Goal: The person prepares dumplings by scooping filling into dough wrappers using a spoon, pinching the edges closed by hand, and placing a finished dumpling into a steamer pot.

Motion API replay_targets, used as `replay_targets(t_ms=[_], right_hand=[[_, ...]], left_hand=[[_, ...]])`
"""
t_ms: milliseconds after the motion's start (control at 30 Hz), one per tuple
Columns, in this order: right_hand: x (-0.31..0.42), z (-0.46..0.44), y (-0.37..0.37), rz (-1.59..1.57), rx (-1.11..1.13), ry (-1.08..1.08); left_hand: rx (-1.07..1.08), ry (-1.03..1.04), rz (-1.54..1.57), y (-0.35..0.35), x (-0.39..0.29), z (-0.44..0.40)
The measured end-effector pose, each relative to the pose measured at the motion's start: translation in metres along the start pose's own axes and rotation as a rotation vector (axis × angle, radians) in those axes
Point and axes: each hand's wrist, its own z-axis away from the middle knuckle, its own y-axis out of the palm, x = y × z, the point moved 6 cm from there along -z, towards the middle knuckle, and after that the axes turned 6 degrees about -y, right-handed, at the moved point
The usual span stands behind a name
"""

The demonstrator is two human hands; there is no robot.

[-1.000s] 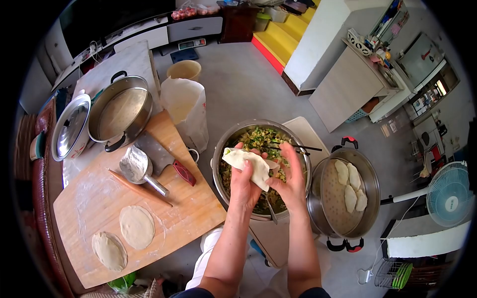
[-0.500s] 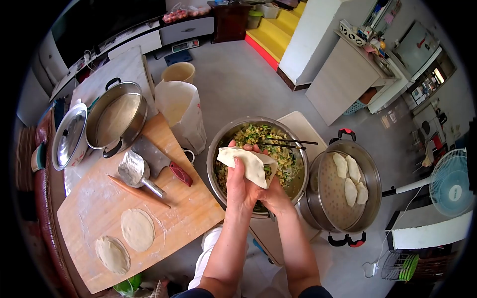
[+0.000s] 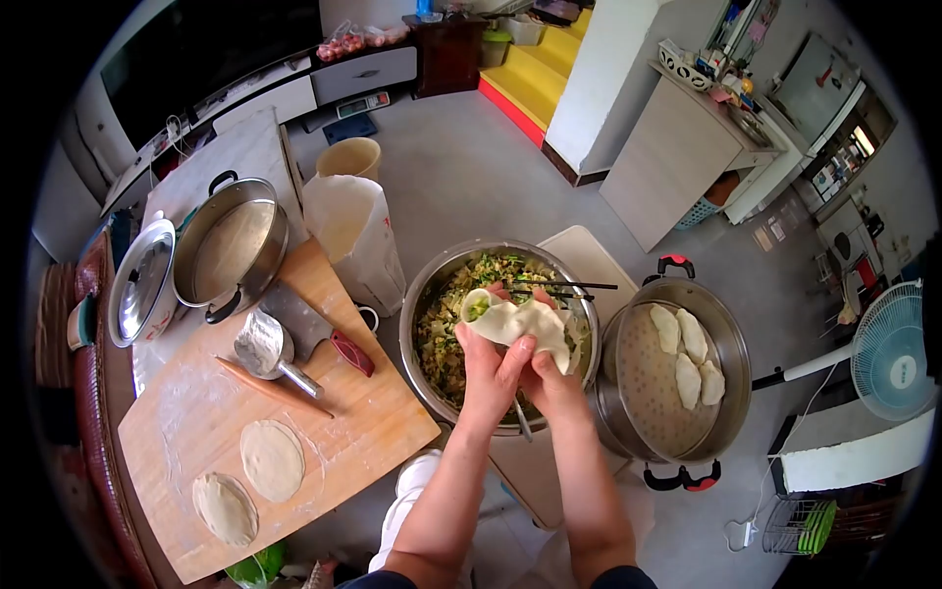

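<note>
Both hands hold a large dumpling point(image 3: 535, 329) above the steel bowl of chopped filling point(image 3: 410, 324). My left hand point(image 3: 486, 378) grips its left part, where the dough gapes and green filling shows. My right hand point(image 3: 552, 385) is closed on the right part, with the thumbs close together at the folded edge. Some fingers are hidden behind the dough. Dark chopsticks point(image 3: 589, 286) lie across the bowl, and a metal handle point(image 3: 522, 420) sticks out at its near side. To the right, several shaped dumplings point(image 3: 692, 339) rest in a steamer pot point(image 3: 648, 412).
On the left, a floured wooden board point(image 3: 373, 432) carries two dough rounds point(image 3: 272, 459), a rolling pin point(image 3: 270, 386), a metal scoop point(image 3: 263, 344) and a cleaver point(image 3: 299, 319). Another pot point(image 3: 231, 245) stands behind it. A fan point(image 3: 888, 353) is at far right.
The dumpling has been turned in my hands, so its gaping left end now shows filling. My thumbs have come together along its near edge. The view has shifted slightly.
</note>
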Motion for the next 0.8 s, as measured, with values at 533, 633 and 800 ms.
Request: replay_targets(t_ms=[533,633,800], right_hand=[[0.029,0.021,-0.062,-0.190,0.032,0.134],[0.031,0.023,-0.060,-0.209,0.025,0.138],[0.039,0.023,-0.055,-0.173,0.034,0.134]], left_hand=[[0.523,-0.316,0.661,-0.013,-0.010,-0.005],[0.537,-0.201,0.540,-0.012,-0.008,-0.005],[0.499,-0.109,0.299,-0.013,-0.013,-0.006]])
